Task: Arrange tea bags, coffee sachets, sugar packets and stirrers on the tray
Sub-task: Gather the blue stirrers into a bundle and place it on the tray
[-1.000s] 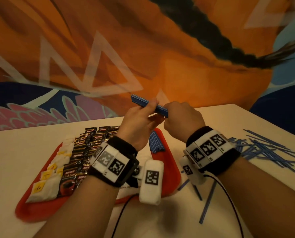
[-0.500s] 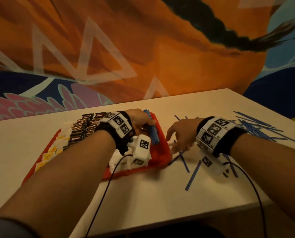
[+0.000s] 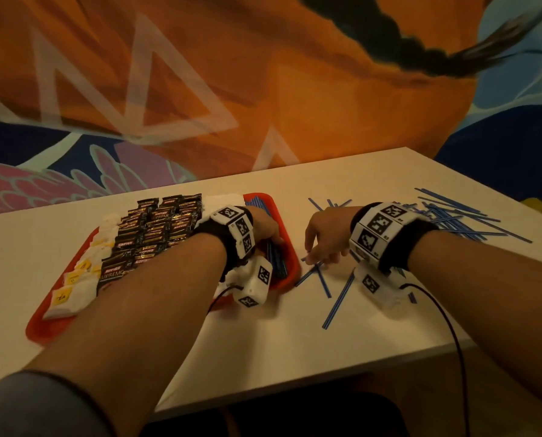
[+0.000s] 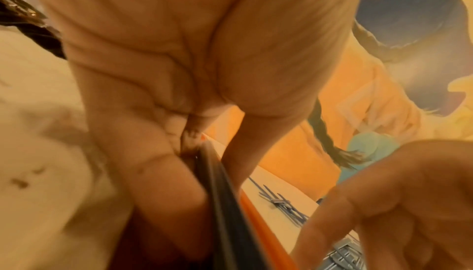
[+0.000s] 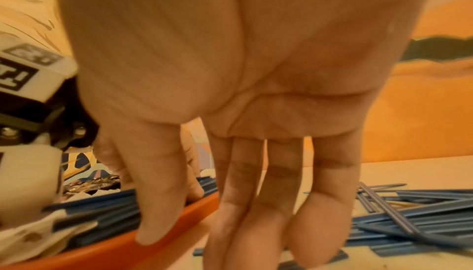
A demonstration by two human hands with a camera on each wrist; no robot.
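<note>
Left of frame, the red tray (image 3: 265,200) already carries tea bags (image 3: 74,287) and coffee sachets (image 3: 156,228); the left hand (image 3: 265,227) grips a stirrer bundle (image 3: 277,263) there; the right hand (image 3: 324,236), fingers straight, reaches loose stirrers (image 3: 342,293); many remain at the right.

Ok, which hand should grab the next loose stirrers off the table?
Right. The right hand has its fingertips down on the loose stirrers beside the tray. The left hand is over the tray, busy on the stirrer bundle there.
</note>
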